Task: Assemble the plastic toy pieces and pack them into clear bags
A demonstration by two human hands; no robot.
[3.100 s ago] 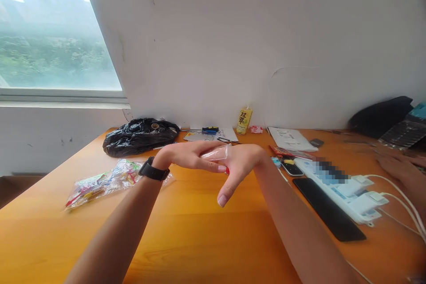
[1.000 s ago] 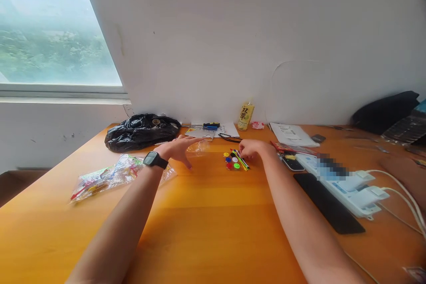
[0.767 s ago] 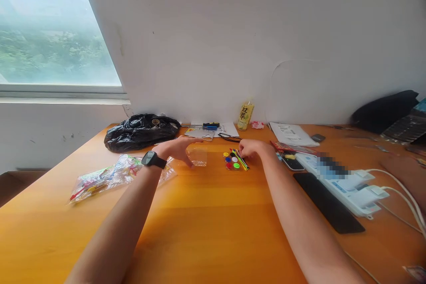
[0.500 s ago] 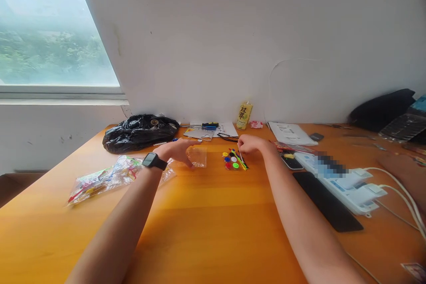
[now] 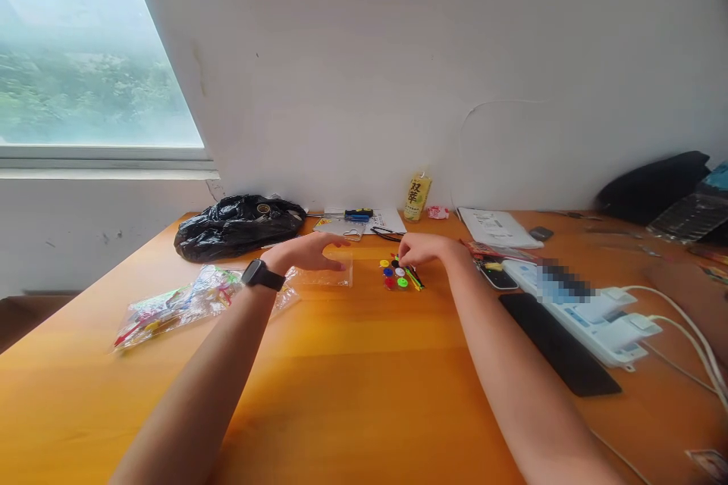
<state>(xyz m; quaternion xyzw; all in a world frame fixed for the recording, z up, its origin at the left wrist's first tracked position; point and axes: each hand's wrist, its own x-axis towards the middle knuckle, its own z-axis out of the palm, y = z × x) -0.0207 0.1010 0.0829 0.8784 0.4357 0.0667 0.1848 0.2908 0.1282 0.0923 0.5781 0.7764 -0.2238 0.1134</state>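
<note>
Both before Chinese-lettered bottle (image 5: 418, 197): left hand (image 5: 310, 251) flat on bag (image 5: 337, 275), right hand (image 5: 425, 248) curled, unclear.

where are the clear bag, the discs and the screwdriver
clear bag (image 5: 340, 276): head view, on its flat right half, lying on the table.
discs (image 5: 403, 283): head view, on the green disc at the cluster's near edge.
screwdriver (image 5: 358, 214): head view, on its blue and black handle.

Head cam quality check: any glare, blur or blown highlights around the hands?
Head view: window blown out top left. Head view: soft sheen on the table near the left hand. Head view: coloured pieces at the right hand tiny but sharp; pixelated patch on the power strip.
</note>
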